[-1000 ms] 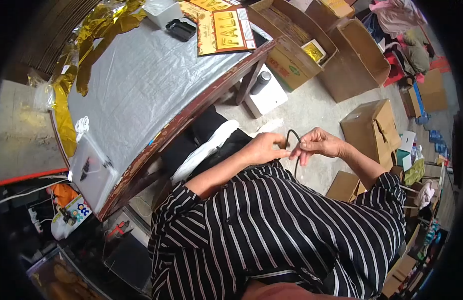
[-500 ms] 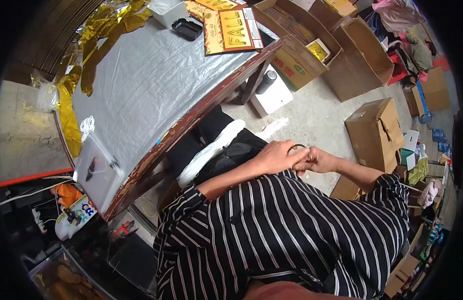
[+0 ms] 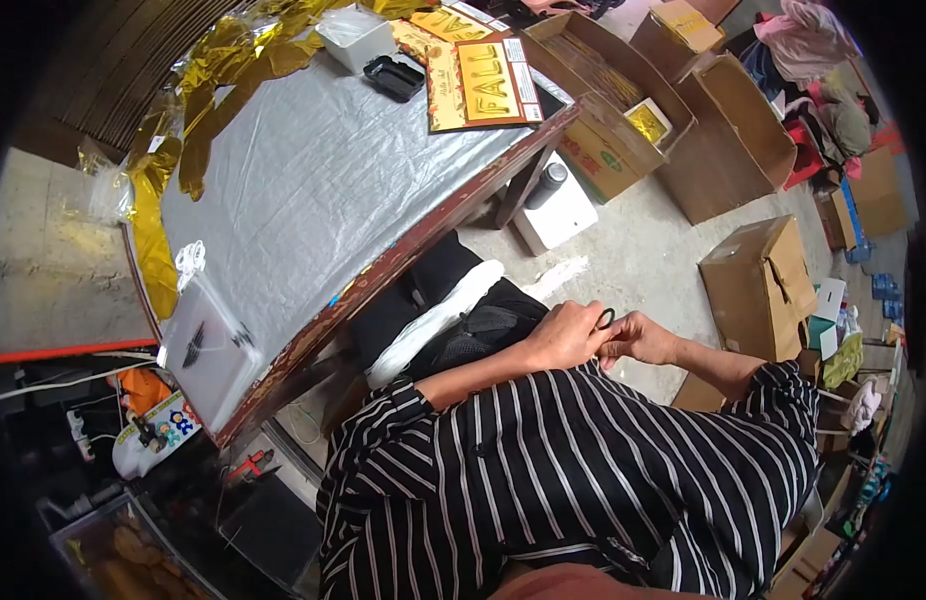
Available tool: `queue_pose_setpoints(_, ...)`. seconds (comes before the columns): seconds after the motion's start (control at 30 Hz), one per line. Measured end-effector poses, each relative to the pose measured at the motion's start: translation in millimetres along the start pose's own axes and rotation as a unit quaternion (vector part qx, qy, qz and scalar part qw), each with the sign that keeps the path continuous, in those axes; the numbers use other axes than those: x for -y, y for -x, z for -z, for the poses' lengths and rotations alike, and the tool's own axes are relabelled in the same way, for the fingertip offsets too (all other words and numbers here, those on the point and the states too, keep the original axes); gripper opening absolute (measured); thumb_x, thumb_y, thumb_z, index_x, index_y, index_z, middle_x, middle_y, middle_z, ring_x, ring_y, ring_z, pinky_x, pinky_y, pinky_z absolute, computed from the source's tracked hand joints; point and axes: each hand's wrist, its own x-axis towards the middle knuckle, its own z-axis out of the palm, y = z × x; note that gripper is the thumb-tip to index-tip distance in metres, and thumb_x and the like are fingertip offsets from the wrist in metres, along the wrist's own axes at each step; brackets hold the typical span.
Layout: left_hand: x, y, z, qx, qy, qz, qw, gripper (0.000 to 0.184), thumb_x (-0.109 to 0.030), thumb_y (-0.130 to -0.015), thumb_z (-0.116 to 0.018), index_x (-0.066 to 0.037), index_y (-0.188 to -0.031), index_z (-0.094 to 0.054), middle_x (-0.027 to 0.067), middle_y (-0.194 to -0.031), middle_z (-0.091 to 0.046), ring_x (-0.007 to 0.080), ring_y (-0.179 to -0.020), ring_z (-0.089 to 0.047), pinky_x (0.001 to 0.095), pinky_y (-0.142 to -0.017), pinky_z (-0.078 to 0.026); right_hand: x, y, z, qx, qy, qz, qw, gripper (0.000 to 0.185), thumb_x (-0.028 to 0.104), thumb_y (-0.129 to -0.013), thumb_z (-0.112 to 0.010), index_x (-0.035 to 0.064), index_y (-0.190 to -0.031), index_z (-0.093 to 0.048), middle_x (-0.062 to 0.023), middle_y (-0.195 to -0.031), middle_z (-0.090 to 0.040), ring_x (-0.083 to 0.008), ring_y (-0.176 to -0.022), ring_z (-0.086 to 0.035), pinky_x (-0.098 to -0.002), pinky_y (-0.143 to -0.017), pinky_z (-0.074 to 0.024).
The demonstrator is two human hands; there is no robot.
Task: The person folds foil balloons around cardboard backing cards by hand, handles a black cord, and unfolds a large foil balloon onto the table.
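My left hand (image 3: 566, 336) and my right hand (image 3: 640, 339) meet in front of my striped shirt, fingers bent and closed. Out from between them stands a small black loop (image 3: 606, 318), which looks to be in the left fingers; the rest of it is hidden. The right fingers are pinched against the left fingertips, and whatever they hold is too small to make out. Left of the hands, a hank of white string (image 3: 438, 322) lies across my dark-clad lap.
A worn wooden table (image 3: 413, 250) with a silver cover bears FALL balloon packets (image 3: 488, 85), a black case (image 3: 394, 78), a white tub (image 3: 355, 38) and a clear plastic box (image 3: 211, 350). Cardboard boxes (image 3: 753, 285) stand right. A dark bottle (image 3: 551, 180) tops a white box (image 3: 558, 220).
The whole view has shifted slightly, so the table and boxes sit lower and further right. Both hands stay together; the black loop shows at a different angle, more upright between them.
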Motion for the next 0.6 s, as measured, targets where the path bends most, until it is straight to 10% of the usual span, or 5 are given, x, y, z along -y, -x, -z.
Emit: queue_pose_setpoints(0.6,10,-1,3,-0.032,0.074,-0.008,0.997,0.010,-0.009,-0.084,-0.067,0.001,-0.085,-0.064,0.0203,-0.072,-0.068,0.0360,-0.070,-0.070,0.0436,-0.063,-0.053,-7,10,-25,-0.222,-0.324,0.046,0.918,0.011,0.007,-0.099,-0.063,-0.0006,-0.106,-0.067,-0.0098,-0.095,-0.071,-0.0204,-0.085,-0.072,-0.0338,-0.086,-0.0586)
